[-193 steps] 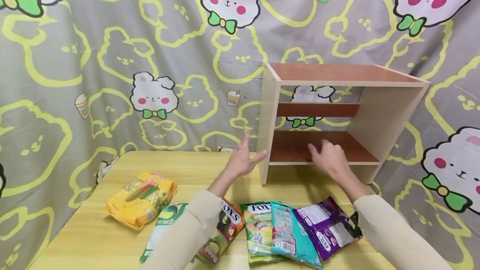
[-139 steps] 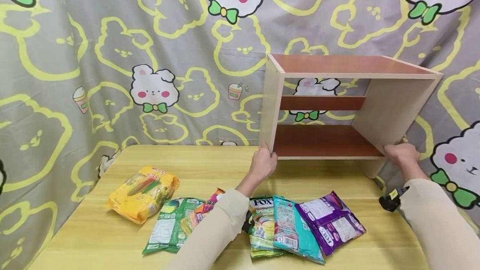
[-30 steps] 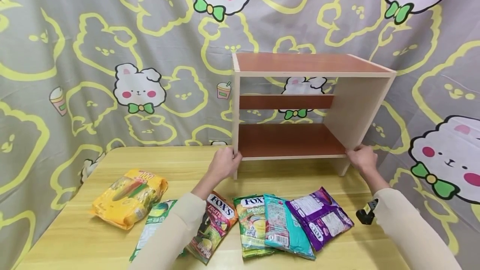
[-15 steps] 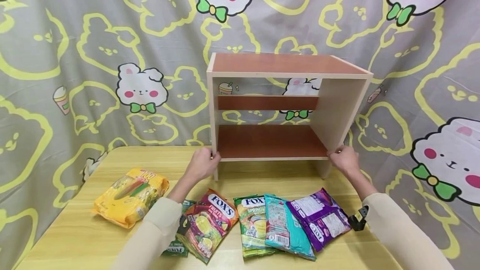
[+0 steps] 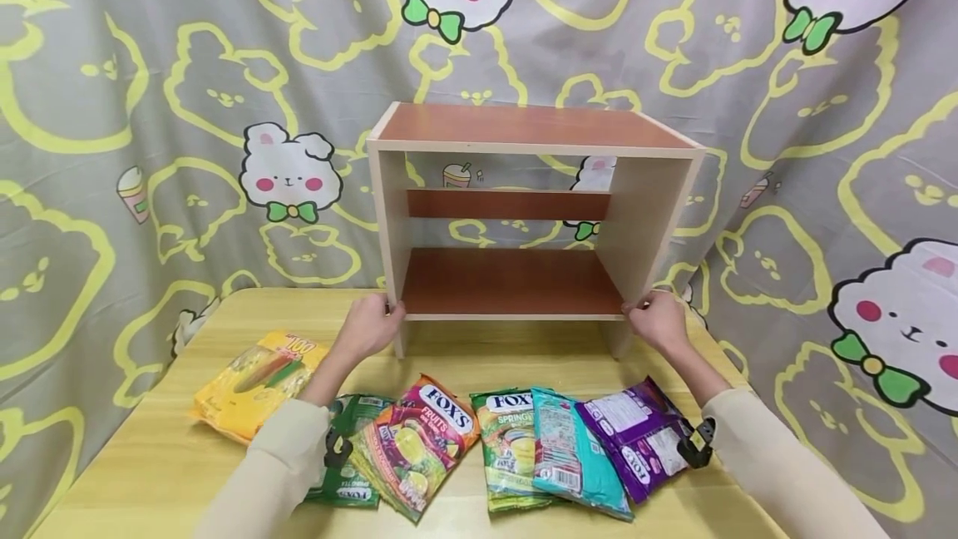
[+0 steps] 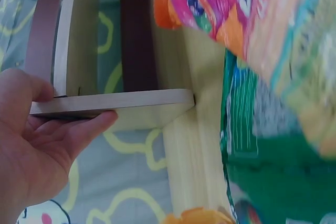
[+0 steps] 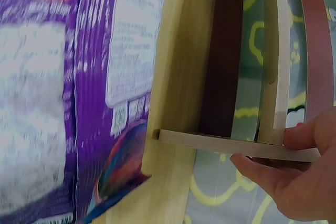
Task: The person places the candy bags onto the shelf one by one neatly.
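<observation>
A small wooden shelf unit point(image 5: 516, 281) with red-brown boards and pale side panels stands toward the back of the table. My left hand point(image 5: 368, 326) grips its left side panel at the height of the lower board. On the other side my right hand point(image 5: 659, 321) grips the right panel at the same height. In the left wrist view the thumb and fingers of the left hand point(image 6: 37, 140) lie on either side of the panel edge point(image 6: 121, 101). Likewise, the right hand point(image 7: 294, 166) pinches the panel point(image 7: 231, 145) in the right wrist view.
Along the front of the wooden table point(image 5: 449, 356) lie a yellow bag point(image 5: 258, 381), a green bag point(image 5: 352, 472), an orange-pink Fox's bag point(image 5: 419, 447), a green-yellow bag point(image 5: 507, 447), a teal bag point(image 5: 572, 456) and a purple bag point(image 5: 636, 435). A patterned curtain point(image 5: 299, 90) hangs behind.
Both hands took hold of the shelf unit's sides, and it has moved left along the table from the right end toward the middle. The bags stay in front.
</observation>
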### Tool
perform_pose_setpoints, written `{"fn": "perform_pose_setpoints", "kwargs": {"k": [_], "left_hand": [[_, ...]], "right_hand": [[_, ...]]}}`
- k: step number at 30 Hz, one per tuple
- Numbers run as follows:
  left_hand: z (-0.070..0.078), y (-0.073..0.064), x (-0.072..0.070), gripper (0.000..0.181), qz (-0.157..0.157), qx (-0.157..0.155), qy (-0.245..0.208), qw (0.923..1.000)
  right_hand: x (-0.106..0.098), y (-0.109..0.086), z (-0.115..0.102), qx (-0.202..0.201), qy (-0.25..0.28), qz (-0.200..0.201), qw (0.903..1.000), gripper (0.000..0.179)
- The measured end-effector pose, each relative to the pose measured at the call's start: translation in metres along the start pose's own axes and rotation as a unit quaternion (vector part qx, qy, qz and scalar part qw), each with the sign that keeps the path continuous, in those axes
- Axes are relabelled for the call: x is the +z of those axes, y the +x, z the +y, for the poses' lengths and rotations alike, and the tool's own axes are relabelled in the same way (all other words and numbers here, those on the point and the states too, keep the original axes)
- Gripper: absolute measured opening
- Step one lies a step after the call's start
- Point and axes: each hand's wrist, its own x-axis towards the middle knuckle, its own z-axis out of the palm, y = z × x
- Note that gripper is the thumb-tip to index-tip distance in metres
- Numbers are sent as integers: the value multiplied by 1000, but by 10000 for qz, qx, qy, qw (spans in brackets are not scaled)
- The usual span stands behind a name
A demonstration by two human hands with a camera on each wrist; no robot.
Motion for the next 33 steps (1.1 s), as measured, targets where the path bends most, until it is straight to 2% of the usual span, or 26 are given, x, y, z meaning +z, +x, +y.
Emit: {"fn": "perform_pose_setpoints", "kwargs": {"k": [13, 24, 33], "left_hand": [[-19, -3, -23, 32, 62, -167, 73, 9998], [-20, -6, -24, 31, 49, -279, 21, 9996], [-16, -6, -23, 30, 187, -242, 220, 9993]], "right_hand": [[22, -1, -20, -13, 154, 61, 9999, 29], [24, -4, -25, -37, 254, 110, 9996, 29], [23, -3, -22, -139, 205, 115, 9996, 28]]}}
